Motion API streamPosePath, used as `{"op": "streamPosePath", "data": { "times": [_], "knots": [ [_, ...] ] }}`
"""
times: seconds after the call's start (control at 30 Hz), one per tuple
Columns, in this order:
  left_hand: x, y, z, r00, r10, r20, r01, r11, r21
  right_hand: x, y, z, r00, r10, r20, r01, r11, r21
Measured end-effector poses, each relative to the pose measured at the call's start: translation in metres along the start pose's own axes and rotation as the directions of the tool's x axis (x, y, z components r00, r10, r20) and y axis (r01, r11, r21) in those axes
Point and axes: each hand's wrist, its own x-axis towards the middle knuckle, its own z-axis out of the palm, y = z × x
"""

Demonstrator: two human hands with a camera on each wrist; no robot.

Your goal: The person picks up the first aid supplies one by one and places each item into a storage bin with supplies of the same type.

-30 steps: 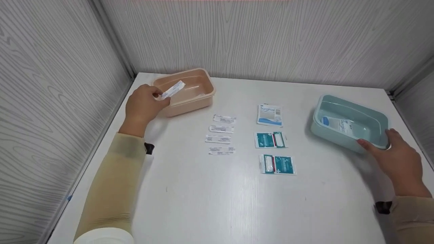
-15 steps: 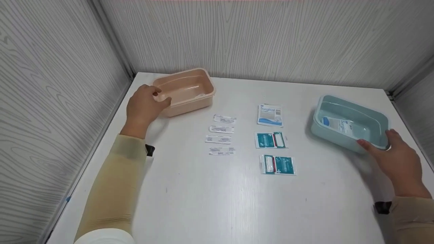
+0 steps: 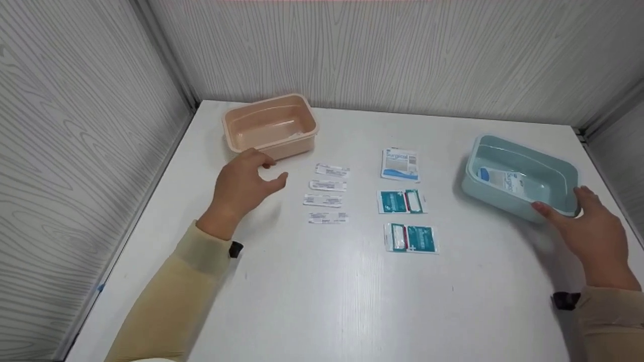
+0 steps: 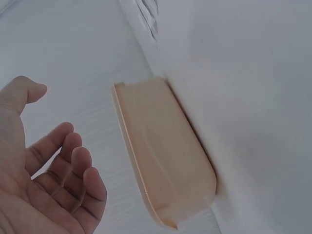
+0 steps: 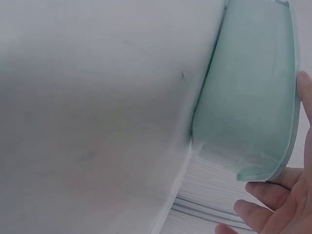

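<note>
My left hand (image 3: 240, 188) is just in front of the peach plastic box (image 3: 274, 149), thumb apart from loosely bent fingers, holding nothing. In the left wrist view the hand (image 4: 53, 180) is apart from the box (image 4: 168, 151). A small white piece shows inside the box's right end. On the right, my right hand (image 3: 593, 236) touches the near right corner of the light teal box (image 3: 503, 198). A Surgical packet (image 3: 503, 181) lies in it. In the right wrist view the thumb (image 5: 304, 83) meets the rim and the fingers are spread by the box's end.
Several narrow white wrapped strips (image 3: 328, 186) lie in a column mid-table. Right of them are a white-and-blue Surgical packet (image 3: 400, 164), a teal-and-white packet (image 3: 401, 201) and another teal-and-white packet (image 3: 411, 238). Grey wood-grain walls (image 3: 352, 55) bound the white table (image 3: 322, 301).
The white strip that my left hand pinched over the peach box has left its fingers. That hand has since moved right and nearer to the body. The right hand stays at the teal box.
</note>
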Motion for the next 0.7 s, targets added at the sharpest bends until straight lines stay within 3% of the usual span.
{"op": "streamPosePath", "data": {
  "times": [0.13,0.33,0.7],
  "knots": [
    [-0.014,0.017,0.010,0.995,0.031,0.096,-0.032,0.999,0.006,0.000,0.001,-0.002,1.000,-0.005,-0.006,0.005,1.000,0.006],
    [-0.024,0.033,0.026,0.968,0.077,0.240,-0.080,0.997,0.002,-0.001,0.001,-0.002,1.000,-0.001,-0.009,0.001,1.000,0.016],
    [-0.023,0.033,0.051,0.894,0.041,0.446,-0.086,0.993,0.081,-0.001,0.002,-0.001,1.000,-0.003,-0.002,0.003,1.000,0.014]
  ]
}}
